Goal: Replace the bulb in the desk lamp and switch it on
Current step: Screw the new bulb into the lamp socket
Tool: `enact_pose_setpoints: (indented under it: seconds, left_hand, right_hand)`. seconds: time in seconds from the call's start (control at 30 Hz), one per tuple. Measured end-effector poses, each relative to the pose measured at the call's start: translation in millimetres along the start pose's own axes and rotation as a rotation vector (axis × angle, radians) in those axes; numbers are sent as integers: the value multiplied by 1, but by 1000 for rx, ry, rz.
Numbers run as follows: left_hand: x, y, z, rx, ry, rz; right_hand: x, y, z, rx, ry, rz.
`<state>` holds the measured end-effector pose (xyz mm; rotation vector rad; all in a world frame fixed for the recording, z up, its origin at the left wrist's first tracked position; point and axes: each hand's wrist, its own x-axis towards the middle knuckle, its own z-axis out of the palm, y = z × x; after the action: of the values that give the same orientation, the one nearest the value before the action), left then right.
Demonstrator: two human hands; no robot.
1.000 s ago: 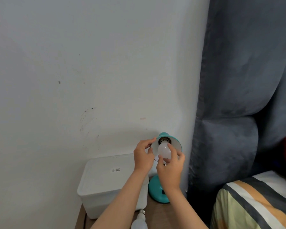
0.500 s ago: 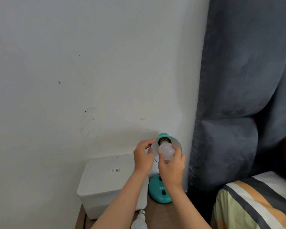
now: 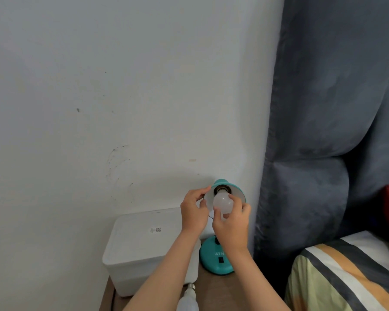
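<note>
A teal desk lamp stands on a wooden bedside table, its round base [image 3: 216, 261] by the wall corner and its shade [image 3: 238, 191] tilted toward me. A white bulb [image 3: 222, 204] sits with its neck in the shade's socket. My right hand [image 3: 233, 225] grips the bulb's round end with fingers and thumb. My left hand [image 3: 194, 212] pinches the shade's left rim. A second white bulb [image 3: 188, 299] lies on the table near the bottom edge, its metal screw cap pointing away from me.
A white lidded plastic box [image 3: 144, 245] fills the table's left part, against the white wall. A grey padded headboard [image 3: 323, 153] rises just right of the lamp. A striped bed cover [image 3: 346, 274] lies at bottom right.
My right hand has shifted its fingers around the bulb, and the bulb's round end sits slightly differently in the shade. My left hand stays on the rim.
</note>
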<state>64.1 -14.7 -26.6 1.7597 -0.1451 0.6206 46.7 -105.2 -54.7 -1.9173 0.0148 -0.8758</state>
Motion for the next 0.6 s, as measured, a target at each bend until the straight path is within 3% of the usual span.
enact_pose_setpoints:
  seconds: [0.13,0.33,0.6]
  left_hand:
    - [0,-1,1,-1,3,-1]
    - [-1,-2,-1,-2,7,2]
    - [0,-3,2,-4,11,4]
  right_hand:
    - [3,0,-2,39,32,81]
    - [-2,2,-1,-30,-26,-117]
    - [-2,1,4,48,53,43]
